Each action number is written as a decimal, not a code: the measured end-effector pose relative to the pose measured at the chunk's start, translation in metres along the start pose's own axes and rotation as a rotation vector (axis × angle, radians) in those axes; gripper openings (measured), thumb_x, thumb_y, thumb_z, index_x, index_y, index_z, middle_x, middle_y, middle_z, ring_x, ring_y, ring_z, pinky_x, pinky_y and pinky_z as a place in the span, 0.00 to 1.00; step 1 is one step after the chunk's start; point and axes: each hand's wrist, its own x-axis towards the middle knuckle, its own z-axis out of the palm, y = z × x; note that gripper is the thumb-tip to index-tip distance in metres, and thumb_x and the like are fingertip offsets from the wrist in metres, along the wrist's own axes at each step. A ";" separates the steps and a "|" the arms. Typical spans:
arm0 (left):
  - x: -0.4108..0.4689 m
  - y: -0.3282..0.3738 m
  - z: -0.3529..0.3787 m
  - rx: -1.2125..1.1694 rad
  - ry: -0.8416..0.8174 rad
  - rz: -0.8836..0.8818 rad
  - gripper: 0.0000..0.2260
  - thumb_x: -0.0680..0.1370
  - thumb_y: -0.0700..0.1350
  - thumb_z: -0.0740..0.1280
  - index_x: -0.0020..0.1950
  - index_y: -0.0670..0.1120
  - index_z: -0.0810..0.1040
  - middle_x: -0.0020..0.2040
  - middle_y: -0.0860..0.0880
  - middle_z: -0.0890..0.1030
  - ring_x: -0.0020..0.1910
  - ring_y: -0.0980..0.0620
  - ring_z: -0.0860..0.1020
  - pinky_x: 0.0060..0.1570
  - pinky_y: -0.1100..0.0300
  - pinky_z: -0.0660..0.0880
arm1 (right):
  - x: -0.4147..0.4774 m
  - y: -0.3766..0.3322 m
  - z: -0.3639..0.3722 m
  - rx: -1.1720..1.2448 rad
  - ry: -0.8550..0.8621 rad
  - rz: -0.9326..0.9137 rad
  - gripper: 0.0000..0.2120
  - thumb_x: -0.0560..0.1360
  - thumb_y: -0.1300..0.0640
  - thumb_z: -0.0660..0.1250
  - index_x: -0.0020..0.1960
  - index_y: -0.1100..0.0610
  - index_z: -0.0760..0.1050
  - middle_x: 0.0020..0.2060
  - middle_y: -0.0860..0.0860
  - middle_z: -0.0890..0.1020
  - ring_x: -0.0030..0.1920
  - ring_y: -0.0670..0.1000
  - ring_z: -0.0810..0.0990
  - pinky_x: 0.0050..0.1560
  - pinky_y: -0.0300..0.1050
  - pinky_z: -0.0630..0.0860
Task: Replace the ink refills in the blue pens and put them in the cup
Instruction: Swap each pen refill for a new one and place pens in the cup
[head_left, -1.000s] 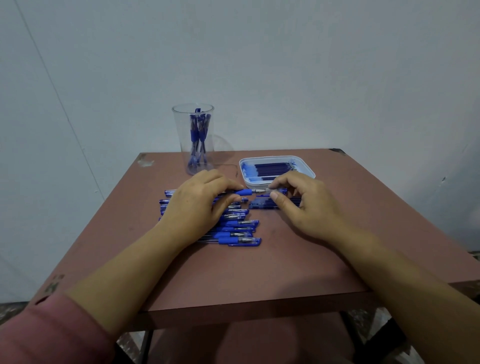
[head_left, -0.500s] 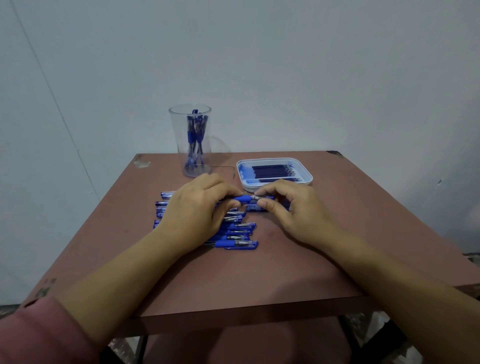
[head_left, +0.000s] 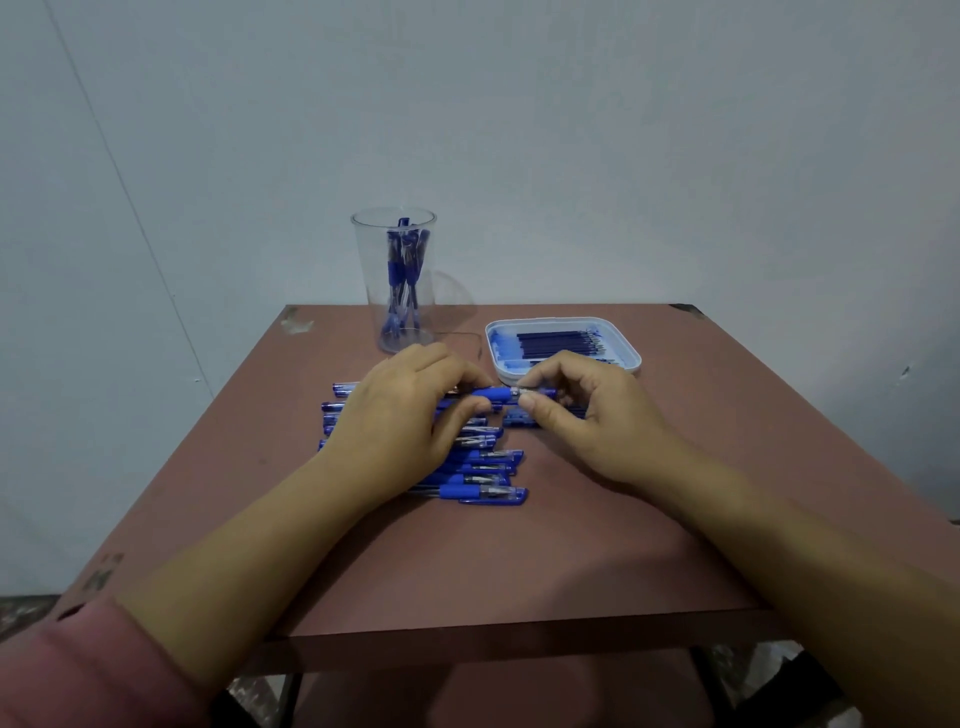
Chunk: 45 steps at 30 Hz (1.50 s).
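Observation:
A blue pen lies level between both hands, just above the table. My left hand grips its barrel, and my right hand pinches its metal tip end between thumb and forefinger. Under my left hand several blue pens lie in a row on the table. A clear plastic cup at the back holds several blue pens upright. To its right a white tray holds several dark ink refills. A few loose blue pieces lie under my right hand.
The brown table has chipped back corners and a worn left edge. A pale wall stands close behind it. The pens, cup and tray sit in the far half of the table.
Both hands have stayed together on the same pen, with the right fingers now pinching closer at its tip. The view has shifted slightly; the cup and tray have not moved.

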 end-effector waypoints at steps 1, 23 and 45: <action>0.000 0.000 -0.001 0.040 -0.051 -0.053 0.21 0.78 0.60 0.58 0.59 0.49 0.79 0.51 0.53 0.80 0.49 0.54 0.77 0.47 0.52 0.77 | 0.003 0.001 -0.002 0.067 -0.011 0.065 0.06 0.75 0.58 0.70 0.46 0.48 0.78 0.37 0.47 0.80 0.36 0.44 0.74 0.40 0.40 0.75; -0.040 -0.016 -0.011 0.082 -0.464 -0.356 0.40 0.71 0.74 0.43 0.78 0.55 0.60 0.76 0.56 0.62 0.74 0.56 0.61 0.74 0.57 0.58 | 0.168 -0.042 0.009 0.384 0.591 -0.143 0.13 0.77 0.64 0.66 0.57 0.55 0.66 0.42 0.53 0.80 0.43 0.46 0.80 0.48 0.38 0.77; -0.039 -0.018 -0.011 0.083 -0.473 -0.358 0.39 0.71 0.74 0.42 0.78 0.57 0.59 0.76 0.59 0.60 0.74 0.60 0.59 0.75 0.59 0.56 | 0.188 0.005 0.040 -0.423 0.072 -0.348 0.22 0.77 0.42 0.63 0.68 0.49 0.72 0.64 0.46 0.76 0.64 0.52 0.68 0.64 0.51 0.65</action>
